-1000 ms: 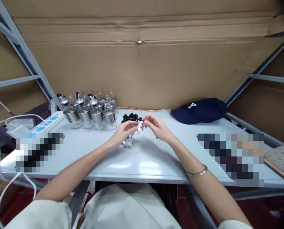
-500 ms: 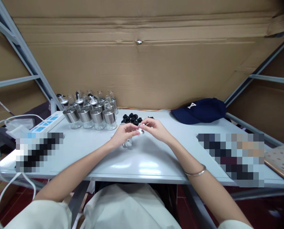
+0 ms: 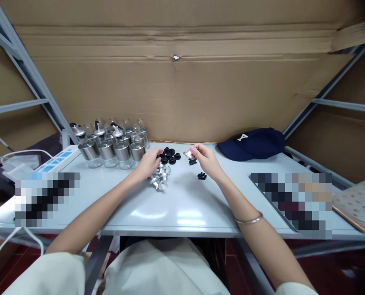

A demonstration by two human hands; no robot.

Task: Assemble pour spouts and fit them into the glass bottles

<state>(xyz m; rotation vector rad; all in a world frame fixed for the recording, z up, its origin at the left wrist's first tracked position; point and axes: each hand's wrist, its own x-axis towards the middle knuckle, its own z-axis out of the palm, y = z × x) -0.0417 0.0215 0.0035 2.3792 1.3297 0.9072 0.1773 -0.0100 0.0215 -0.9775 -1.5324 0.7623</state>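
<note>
My right hand (image 3: 206, 160) pinches a silver metal pourer top (image 3: 188, 154) between thumb and fingers, held just above the table. At the left edge of a cluster of black ribbed stoppers (image 3: 170, 157), my left hand (image 3: 149, 163) reaches out with its fingertips by the nearest ones; its thumb and fingers look apart. Several silver pourer parts (image 3: 161, 177) lie in a pile below that hand. Beneath the right hand are small black strips (image 3: 192, 162) and a group of tiny black pieces (image 3: 202, 176).
Glass bottles with steel sleeves (image 3: 122, 152) stand at the back left, some topped with pourers. A white power strip (image 3: 58, 159) lies left of them. A navy cap (image 3: 253, 143) rests at the back right, before a cardboard wall (image 3: 182, 98). Blurred items flank both sides.
My hands, together over the middle before, have parted. The left went left to the black stoppers; the right moved right and slightly away with the silver pourer top. The view shifted slightly.
</note>
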